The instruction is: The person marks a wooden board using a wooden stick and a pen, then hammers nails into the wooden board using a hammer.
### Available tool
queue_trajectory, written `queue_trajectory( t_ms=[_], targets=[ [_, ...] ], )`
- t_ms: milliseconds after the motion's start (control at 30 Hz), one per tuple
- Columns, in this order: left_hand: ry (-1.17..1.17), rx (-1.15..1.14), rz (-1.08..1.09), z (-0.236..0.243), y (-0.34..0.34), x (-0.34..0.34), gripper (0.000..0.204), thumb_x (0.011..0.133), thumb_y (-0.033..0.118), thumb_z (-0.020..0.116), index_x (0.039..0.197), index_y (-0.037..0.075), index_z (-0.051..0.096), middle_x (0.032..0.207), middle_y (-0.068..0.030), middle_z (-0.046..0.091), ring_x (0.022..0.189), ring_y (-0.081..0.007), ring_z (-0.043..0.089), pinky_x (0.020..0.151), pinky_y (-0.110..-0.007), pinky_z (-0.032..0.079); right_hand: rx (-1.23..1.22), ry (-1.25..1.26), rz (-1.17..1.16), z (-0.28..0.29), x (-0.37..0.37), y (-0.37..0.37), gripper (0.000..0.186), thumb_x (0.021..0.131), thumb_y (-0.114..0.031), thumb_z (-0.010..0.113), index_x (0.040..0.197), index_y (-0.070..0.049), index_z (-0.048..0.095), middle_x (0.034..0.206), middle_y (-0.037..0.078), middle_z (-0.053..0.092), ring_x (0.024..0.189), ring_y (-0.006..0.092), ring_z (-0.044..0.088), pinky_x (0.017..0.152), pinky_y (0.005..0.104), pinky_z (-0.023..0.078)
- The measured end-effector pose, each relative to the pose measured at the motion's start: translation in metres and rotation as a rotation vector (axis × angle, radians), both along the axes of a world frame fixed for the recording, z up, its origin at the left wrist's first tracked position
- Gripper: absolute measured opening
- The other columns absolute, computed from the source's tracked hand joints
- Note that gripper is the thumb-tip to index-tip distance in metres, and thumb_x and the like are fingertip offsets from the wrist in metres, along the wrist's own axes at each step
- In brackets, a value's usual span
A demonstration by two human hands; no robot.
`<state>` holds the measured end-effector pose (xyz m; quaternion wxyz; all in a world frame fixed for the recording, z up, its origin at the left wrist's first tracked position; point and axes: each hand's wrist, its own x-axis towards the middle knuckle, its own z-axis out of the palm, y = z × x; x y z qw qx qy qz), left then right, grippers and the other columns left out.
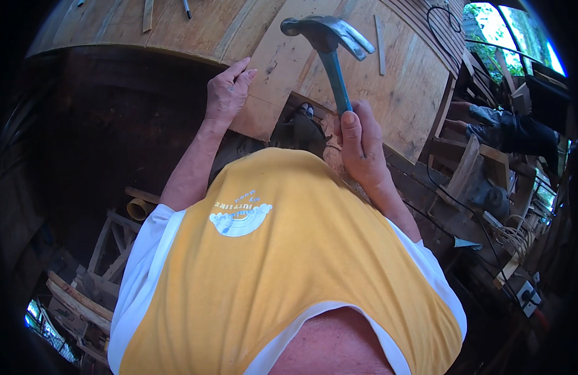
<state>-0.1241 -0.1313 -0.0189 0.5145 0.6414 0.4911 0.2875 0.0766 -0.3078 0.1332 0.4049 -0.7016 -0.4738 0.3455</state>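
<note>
My right hand (364,140) is wrapped round the lower handle of a claw hammer (336,75). The hammer stands raised, its steel head above a plywood sheet (273,87) and its claw pointing right. At the near left edge of the plywood, my left hand (229,92) has its fingers curled in and its thumb against the index finger. What is between those fingertips, if anything, is too small to tell. A square notch in the plywood's near edge lies between my hands, and a foot in a sandal (306,110) shows in it.
A thin wood strip (380,45) lies on the plywood; a pen (187,9) and another strip (147,15) lie farther left. Part of another person in dark clothes (498,122) shows at the right. Below are wood scraps, a cord coil (512,236) and a socket box (527,297).
</note>
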Motion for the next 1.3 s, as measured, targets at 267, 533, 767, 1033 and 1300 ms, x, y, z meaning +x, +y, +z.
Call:
queue_trajectory(
  t_ms=[267, 533, 767, 1033, 1300],
  targets=[
    [0.003, -0.012, 0.0, -0.002, 0.0, 0.0, 0.042, 0.098, 0.023, 0.074, 0.133, 0.001, 0.068, 0.123, -0.0131, 0.076, 0.107, -0.0093, 0.068, 0.096, -0.027, 0.053, -0.188, -0.067, 0.067, -0.031, 0.009, 0.009, 0.037, 0.112, -0.037, 0.046, 0.099, -0.003, 0.054, 0.07, 0.006, 0.056, 0.065, 0.0171, 0.055, 0.06, 0.0363, 0.045],
    [-0.034, 0.07, 0.022, -0.004, -0.002, 0.002, 0.035, 0.097, 0.016, 0.073, 0.128, 0.001, 0.07, 0.106, -0.0177, 0.079, 0.093, -0.0108, 0.074, 0.085, -0.028, 0.057, -0.03, -0.153, 0.024, -0.03, 0.005, 0.008, 0.035, 0.113, -0.034, 0.046, 0.094, -0.005, 0.052, 0.069, 0.005, 0.054, 0.062, 0.0168, 0.053, 0.059, 0.0373, 0.045],
    [-0.021, 0.065, 0.052, -0.004, -0.001, 0.001, 0.036, 0.094, 0.021, 0.077, 0.122, -0.001, 0.073, 0.099, -0.0188, 0.078, 0.087, -0.0132, 0.073, 0.081, -0.03, 0.058, -0.144, 0.002, 0.009, -0.021, 0.014, 0.03, 0.037, 0.112, -0.035, 0.048, 0.093, -0.003, 0.053, 0.07, 0.01, 0.058, 0.062, 0.0196, 0.055, 0.061, 0.0368, 0.046],
    [0.146, 0.021, 0.066, 0.012, -0.003, -0.004, 0.038, 0.087, 0.034, 0.083, 0.091, -0.002, 0.071, 0.082, -0.017, 0.074, 0.074, -0.023, 0.071, 0.073, -0.036, 0.057, -0.007, -0.175, 0.148, -0.005, 0.023, 0.087, 0.04, 0.111, -0.039, 0.05, 0.098, -0.001, 0.057, 0.07, 0.012, 0.059, 0.064, 0.0239, 0.058, 0.064, 0.04, 0.048],
    [0.148, -0.043, 0.038, 0.011, -0.003, -0.005, 0.042, 0.085, 0.039, 0.083, 0.088, -0.002, 0.072, 0.08, -0.0194, 0.072, 0.072, -0.0271, 0.07, 0.07, -0.036, 0.055, -0.134, -0.098, 0.155, -0.029, 0.023, 0.036, 0.037, 0.111, -0.036, 0.049, 0.095, -0.003, 0.053, 0.069, 0.013, 0.057, 0.064, 0.026, 0.057, 0.062, 0.0412, 0.048]
  ],
)
